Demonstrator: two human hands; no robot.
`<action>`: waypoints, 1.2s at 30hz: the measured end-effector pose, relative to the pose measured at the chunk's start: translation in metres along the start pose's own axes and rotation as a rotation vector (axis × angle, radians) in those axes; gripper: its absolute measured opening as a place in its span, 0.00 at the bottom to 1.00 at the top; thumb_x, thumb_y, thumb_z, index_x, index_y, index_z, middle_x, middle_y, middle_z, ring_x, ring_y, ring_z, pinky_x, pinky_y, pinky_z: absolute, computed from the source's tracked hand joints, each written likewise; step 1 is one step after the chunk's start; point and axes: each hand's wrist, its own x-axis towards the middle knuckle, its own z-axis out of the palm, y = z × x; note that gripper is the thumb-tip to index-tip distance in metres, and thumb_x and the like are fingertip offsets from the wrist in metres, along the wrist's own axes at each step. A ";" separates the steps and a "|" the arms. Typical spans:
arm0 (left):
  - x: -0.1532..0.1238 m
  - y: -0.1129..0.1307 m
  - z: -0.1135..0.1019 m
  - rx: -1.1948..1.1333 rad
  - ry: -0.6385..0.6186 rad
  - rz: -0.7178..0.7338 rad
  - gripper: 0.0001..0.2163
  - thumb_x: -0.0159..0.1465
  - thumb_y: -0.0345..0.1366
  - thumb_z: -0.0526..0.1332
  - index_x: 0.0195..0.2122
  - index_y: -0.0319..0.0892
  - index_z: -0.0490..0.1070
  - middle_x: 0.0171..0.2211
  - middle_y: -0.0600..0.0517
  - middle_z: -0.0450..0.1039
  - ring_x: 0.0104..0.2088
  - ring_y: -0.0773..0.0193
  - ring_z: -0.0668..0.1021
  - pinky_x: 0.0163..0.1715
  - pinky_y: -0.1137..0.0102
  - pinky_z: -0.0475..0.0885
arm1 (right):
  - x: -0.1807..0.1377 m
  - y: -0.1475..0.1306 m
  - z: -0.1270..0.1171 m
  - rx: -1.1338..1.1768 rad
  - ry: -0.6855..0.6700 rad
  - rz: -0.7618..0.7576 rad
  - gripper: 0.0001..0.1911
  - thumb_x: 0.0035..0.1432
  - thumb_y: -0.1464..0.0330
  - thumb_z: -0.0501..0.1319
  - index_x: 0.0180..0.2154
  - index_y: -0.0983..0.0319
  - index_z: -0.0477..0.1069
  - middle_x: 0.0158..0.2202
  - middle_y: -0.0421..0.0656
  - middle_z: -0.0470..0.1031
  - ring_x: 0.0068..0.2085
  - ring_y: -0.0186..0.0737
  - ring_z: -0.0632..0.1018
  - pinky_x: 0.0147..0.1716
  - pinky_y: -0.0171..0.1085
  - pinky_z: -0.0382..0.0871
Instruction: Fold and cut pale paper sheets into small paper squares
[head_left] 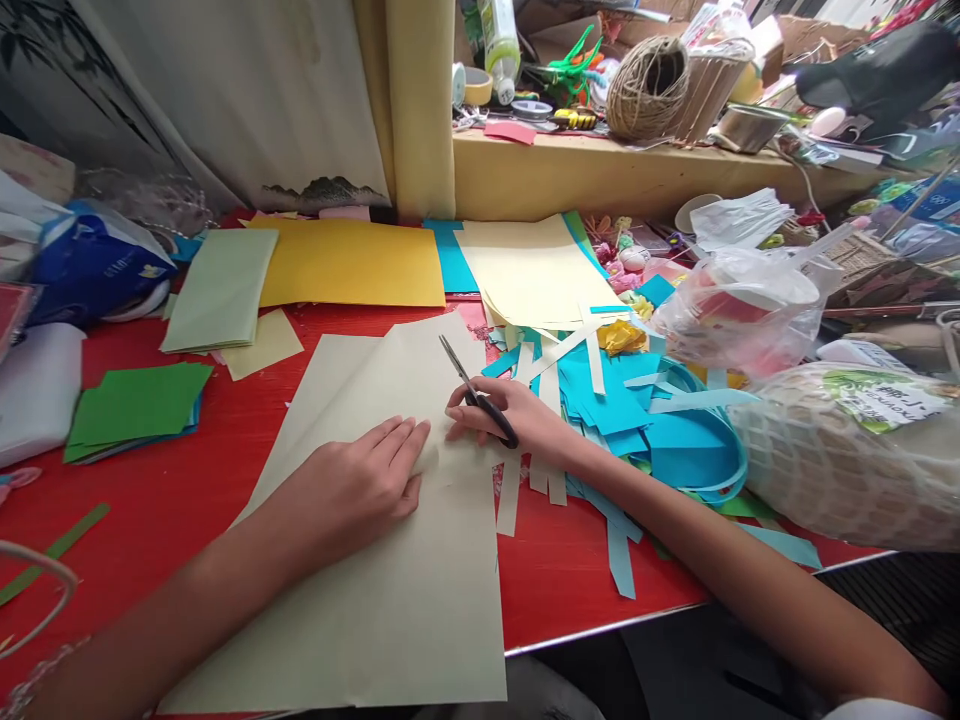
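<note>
- The sheet point(390, 600) (pale, large, its near edge hanging off the table point(150, 510)) lay closest, under both hands, and ran from well below the left fingertips to past the scissor tip.
- The left hand point(360, 485) lay flat on it. Its fingers point(405, 440) were straight and together, gripping nothing and only pressing the paper down. The fingertips were just beside the right hand's.
- The right hand point(517, 420) was closed on the black handles of the scissors point(472, 390). The blades looked shut or nearly so and pointed up and left from the fingers, over the sheet.
- The work in hand looked like cutting the sheet, with the blades lying over the paper, not biting an edge. Whether a cut had been started could not be told.
- A cut from here would need the blades opened around the paper, with the left palm holding it flat.
- Blue strips point(615, 400) were heaped just right of the right fingers. Green squares point(135, 405) sat well left of the left ones.
</note>
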 end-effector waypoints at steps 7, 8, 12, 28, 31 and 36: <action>-0.012 -0.010 0.003 -0.091 0.057 0.047 0.22 0.66 0.40 0.51 0.53 0.27 0.66 0.51 0.39 0.72 0.50 0.53 0.76 0.35 0.64 0.79 | 0.001 0.002 -0.001 0.011 0.031 0.040 0.16 0.55 0.55 0.61 0.37 0.61 0.68 0.28 0.42 0.77 0.26 0.32 0.72 0.27 0.32 0.66; -0.014 -0.011 0.004 -0.092 0.066 0.059 0.22 0.66 0.40 0.52 0.53 0.27 0.66 0.51 0.39 0.72 0.49 0.53 0.76 0.34 0.64 0.79 | 0.001 0.002 -0.001 0.007 0.030 0.041 0.16 0.55 0.56 0.61 0.37 0.61 0.68 0.28 0.42 0.77 0.26 0.32 0.72 0.27 0.32 0.66; -0.016 -0.010 0.007 -0.066 0.099 0.086 0.18 0.64 0.34 0.54 0.52 0.28 0.67 0.49 0.39 0.74 0.49 0.53 0.77 0.35 0.65 0.79 | 0.000 0.003 -0.001 -0.011 0.035 0.033 0.15 0.56 0.56 0.60 0.38 0.61 0.67 0.28 0.41 0.76 0.26 0.32 0.72 0.26 0.31 0.65; -0.013 -0.002 -0.001 0.012 0.067 0.067 0.22 0.60 0.15 0.43 0.48 0.29 0.72 0.48 0.38 0.74 0.48 0.53 0.77 0.33 0.67 0.79 | -0.005 -0.005 -0.007 -0.006 0.047 0.054 0.17 0.55 0.56 0.61 0.39 0.62 0.71 0.27 0.39 0.73 0.27 0.30 0.72 0.24 0.30 0.64; -0.011 0.000 -0.003 0.021 0.071 0.036 0.22 0.60 0.15 0.43 0.48 0.27 0.71 0.47 0.38 0.75 0.47 0.53 0.78 0.34 0.67 0.79 | -0.013 -0.013 -0.009 -0.030 -0.003 0.139 0.18 0.55 0.54 0.60 0.37 0.63 0.73 0.26 0.38 0.71 0.24 0.29 0.70 0.22 0.30 0.64; -0.010 0.002 -0.001 0.004 0.094 -0.025 0.20 0.61 0.17 0.44 0.49 0.25 0.70 0.47 0.36 0.75 0.46 0.52 0.78 0.36 0.65 0.79 | -0.024 -0.020 -0.004 -0.031 -0.266 0.336 0.22 0.55 0.51 0.59 0.26 0.64 0.71 0.23 0.41 0.73 0.22 0.31 0.72 0.20 0.30 0.64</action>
